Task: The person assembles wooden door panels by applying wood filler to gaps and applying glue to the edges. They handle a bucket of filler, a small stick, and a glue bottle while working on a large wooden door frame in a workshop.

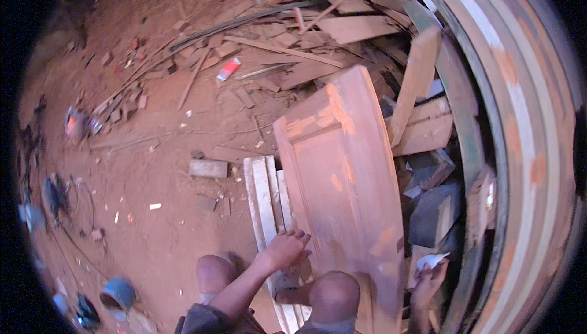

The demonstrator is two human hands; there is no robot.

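A wooden door panel (324, 193) with a recessed field and orange filler patches lies lengthwise before my knees. My left hand (286, 249) is at the panel's left edge, its fingers loosely bent and apart, with nothing visible in them. Beyond the panel's right edge, my right hand (431, 278) is closed on a crumpled white piece (431, 261), paper or cloth; I cannot tell which. White-painted boards (263, 202) lie beneath the panel's left side and under my left forearm.
Scrap wood (361, 28) is heaped at the far side, with a red and white packet (228, 69) beside it. Long boards (520, 150) stand along the right. A short wood block (208, 168) lies on the dirt floor. A blue container (117, 293) sits at lower left.
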